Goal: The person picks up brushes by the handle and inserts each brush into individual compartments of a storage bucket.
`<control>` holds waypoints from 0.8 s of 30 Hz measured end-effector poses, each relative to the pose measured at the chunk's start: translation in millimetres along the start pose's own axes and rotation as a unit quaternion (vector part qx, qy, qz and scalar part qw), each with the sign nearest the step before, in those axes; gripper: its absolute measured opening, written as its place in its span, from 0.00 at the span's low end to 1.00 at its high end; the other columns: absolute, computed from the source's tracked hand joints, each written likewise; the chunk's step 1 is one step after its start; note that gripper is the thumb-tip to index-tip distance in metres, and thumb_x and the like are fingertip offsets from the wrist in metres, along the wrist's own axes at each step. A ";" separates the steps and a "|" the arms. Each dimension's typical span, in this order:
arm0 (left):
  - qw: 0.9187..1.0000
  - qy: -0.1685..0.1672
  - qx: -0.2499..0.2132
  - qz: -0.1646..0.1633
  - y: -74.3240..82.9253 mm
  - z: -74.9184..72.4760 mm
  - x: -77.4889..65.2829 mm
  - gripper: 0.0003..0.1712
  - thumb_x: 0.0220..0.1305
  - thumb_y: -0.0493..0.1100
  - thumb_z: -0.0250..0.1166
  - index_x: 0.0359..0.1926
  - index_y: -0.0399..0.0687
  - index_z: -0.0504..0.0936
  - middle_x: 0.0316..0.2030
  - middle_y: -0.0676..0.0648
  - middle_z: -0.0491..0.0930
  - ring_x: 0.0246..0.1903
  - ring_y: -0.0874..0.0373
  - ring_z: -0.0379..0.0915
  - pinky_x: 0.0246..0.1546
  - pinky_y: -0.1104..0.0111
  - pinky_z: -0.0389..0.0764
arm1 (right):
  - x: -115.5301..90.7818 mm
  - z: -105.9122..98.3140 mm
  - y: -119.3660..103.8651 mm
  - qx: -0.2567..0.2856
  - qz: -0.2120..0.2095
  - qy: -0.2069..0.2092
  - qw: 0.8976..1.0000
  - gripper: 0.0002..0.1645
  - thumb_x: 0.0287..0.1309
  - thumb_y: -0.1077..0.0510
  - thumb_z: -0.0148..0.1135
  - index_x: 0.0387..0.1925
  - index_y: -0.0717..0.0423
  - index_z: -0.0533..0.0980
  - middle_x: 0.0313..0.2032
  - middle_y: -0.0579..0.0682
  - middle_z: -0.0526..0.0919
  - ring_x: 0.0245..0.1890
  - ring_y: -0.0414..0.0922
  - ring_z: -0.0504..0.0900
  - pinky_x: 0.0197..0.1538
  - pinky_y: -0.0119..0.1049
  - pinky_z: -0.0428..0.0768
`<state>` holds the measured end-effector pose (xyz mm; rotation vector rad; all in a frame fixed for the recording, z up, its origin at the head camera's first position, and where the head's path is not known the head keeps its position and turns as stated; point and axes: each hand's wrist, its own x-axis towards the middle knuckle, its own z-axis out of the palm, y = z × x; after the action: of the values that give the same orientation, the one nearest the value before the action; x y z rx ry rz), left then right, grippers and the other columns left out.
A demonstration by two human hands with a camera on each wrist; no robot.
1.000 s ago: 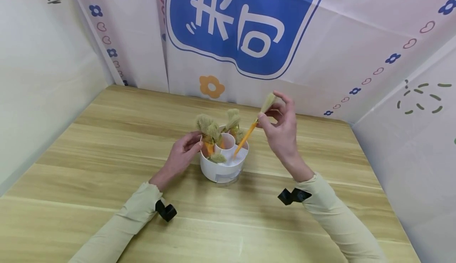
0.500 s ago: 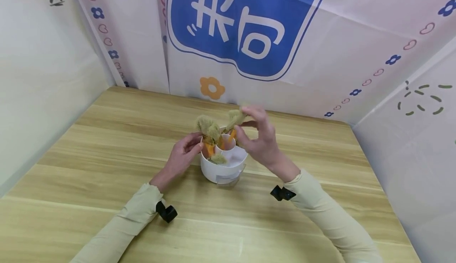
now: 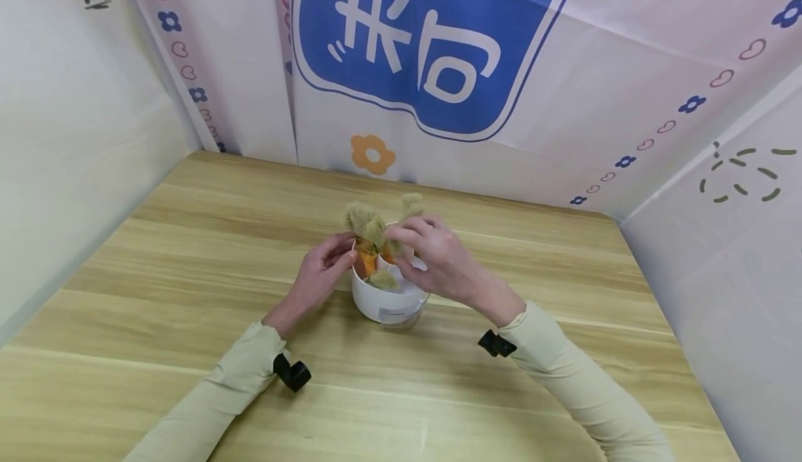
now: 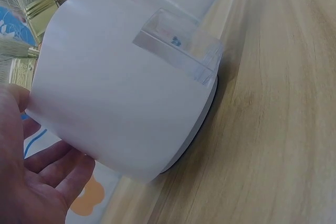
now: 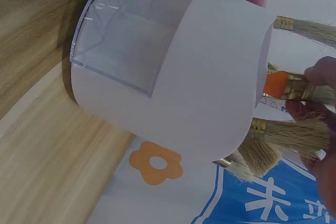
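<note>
A white round brush holder (image 3: 376, 302) with an inner cup stands on the table. My left hand (image 3: 319, 274) grips its left rim, fingers against the outer wall (image 4: 115, 93) in the left wrist view. Over the inner cup, my right hand (image 3: 445, 260) pinches a paintbrush by its metal band and bristles. That paintbrush has an orange handle (image 5: 275, 84), partly hidden inside the holder in the right wrist view. Other paintbrushes (image 3: 360, 218) stand bristles up at the back left, with one low brush (image 3: 382, 280) at the front and another brush (image 3: 411, 203) behind my right hand.
A clear plastic piece (image 4: 178, 45) sticks out from the holder's front wall. The wooden table (image 3: 250, 204) runs back to a printed white sheet (image 3: 551, 149). White side walls (image 3: 81, 121) border the table left and right.
My right hand has moved left and down, bringing the paintbrush from above the holder's right side into the inner cup. My left hand has stayed at the rim.
</note>
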<state>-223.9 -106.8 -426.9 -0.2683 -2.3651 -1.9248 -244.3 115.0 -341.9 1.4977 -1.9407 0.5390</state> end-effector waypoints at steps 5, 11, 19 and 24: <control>1.000 -0.001 -0.002 0.006 0.4 -0.8 -0.8 0.23 0.67 0.38 0.54 0.61 0.34 0.68 0.55 0.28 0.73 0.53 0.39 0.74 0.47 0.77 0.78 | 0.7 2.2 -0.9 -0.035 0.019 -0.031 0.999 0.28 0.41 0.65 0.69 0.48 0.57 0.71 0.38 0.53 0.82 0.41 0.47 0.81 0.52 0.45 0.78; 1.000 0.000 -0.005 0.001 -0.5 -1.9 -1.7 0.24 0.67 0.38 0.54 0.62 0.34 0.68 0.56 0.28 0.73 0.53 0.38 0.74 0.47 0.77 0.78 | 4.7 4.1 -0.6 -0.088 0.031 -0.075 0.993 0.28 0.41 0.61 0.70 0.48 0.55 0.72 0.36 0.49 0.82 0.40 0.45 0.81 0.56 0.44 0.77; 1.000 -0.001 -0.001 0.004 -0.6 -2.4 -2.2 0.23 0.68 0.38 0.53 0.62 0.34 0.67 0.56 0.28 0.73 0.53 0.38 0.73 0.48 0.76 0.78 | 6.2 4.3 -1.7 -0.097 0.036 -0.091 0.990 0.28 0.43 0.59 0.70 0.50 0.53 0.72 0.37 0.48 0.83 0.41 0.45 0.82 0.57 0.44 0.76; 1.000 0.002 -0.003 0.006 -0.5 -1.6 -1.9 0.23 0.67 0.38 0.54 0.61 0.34 0.68 0.55 0.28 0.73 0.53 0.39 0.73 0.47 0.78 0.78 | 4.0 2.8 -3.0 -0.079 0.043 -0.076 0.993 0.27 0.44 0.58 0.69 0.49 0.54 0.73 0.39 0.50 0.82 0.43 0.46 0.80 0.54 0.45 0.76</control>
<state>-222.2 -108.6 -427.4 -0.2786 -2.3515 -1.9248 -242.7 109.5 -341.3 1.3951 -2.1196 0.3074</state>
